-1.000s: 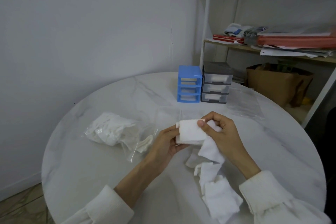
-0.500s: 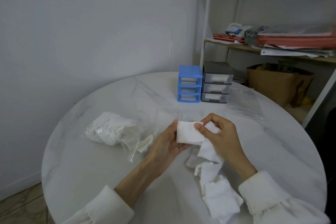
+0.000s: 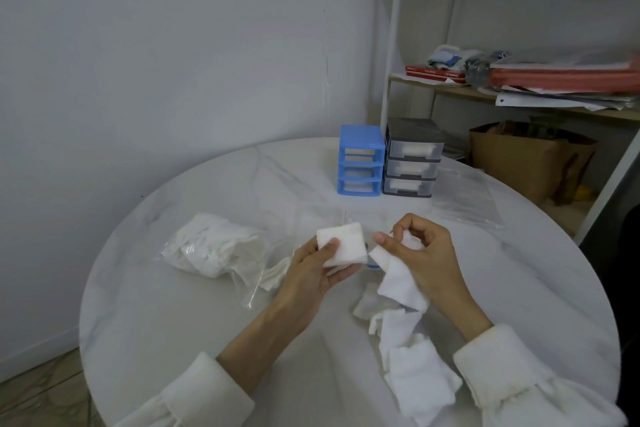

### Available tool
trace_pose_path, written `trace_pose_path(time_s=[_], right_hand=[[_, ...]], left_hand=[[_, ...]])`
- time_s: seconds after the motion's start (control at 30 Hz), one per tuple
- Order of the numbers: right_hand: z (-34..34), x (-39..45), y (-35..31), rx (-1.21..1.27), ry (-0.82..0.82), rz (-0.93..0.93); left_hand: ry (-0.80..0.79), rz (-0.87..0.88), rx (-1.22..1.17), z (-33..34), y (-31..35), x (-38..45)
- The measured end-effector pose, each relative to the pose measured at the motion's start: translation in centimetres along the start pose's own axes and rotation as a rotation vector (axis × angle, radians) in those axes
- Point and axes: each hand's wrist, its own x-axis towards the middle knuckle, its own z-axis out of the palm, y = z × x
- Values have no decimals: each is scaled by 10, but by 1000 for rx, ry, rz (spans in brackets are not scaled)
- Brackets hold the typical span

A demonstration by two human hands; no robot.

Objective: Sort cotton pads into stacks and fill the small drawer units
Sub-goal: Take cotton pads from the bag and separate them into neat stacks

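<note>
Head view: grey drawer unit (image 3: pixel 412 158) drawers hold white pads; plastic bag (image 3: pixel 214 248) too.

The person is wearing a white long-sleeved knitted top, and both forearms are showing bare from the sleeve ends to the wrists. The left white ribbed sleeve cuff (image 3: pixel 207 388) is sitting bunched up in thick folds partway along the forearm. The right white ribbed sleeve cuff (image 3: pixel 491 354) is gathering in soft rolls nearer the wrist.
</note>
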Motion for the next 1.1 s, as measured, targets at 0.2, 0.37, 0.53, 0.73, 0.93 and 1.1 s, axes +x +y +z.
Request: trace_pose_path(time_s=[0.2,0.37,0.53,0.73,0.93,1.1], right_hand=[[-1,0,-4,58,35,45],[4,-3,-6,53,-96,67],[7,-2,-5,104,-179,86],[7,-1,0,110,-226,94],[7,-2,6,5,-165,62],[10,-2,10,-122,-116,40]], left_hand=[[52,21,108,-1,-5,1],[-22,12,174,-1,-8,-1],[-43,-8,178,2,-9,-2],[-26,-93,8,5,-8,0],[-50,-107,19,2,-9,-2],[-110,-100,58,2,-6,-6]])
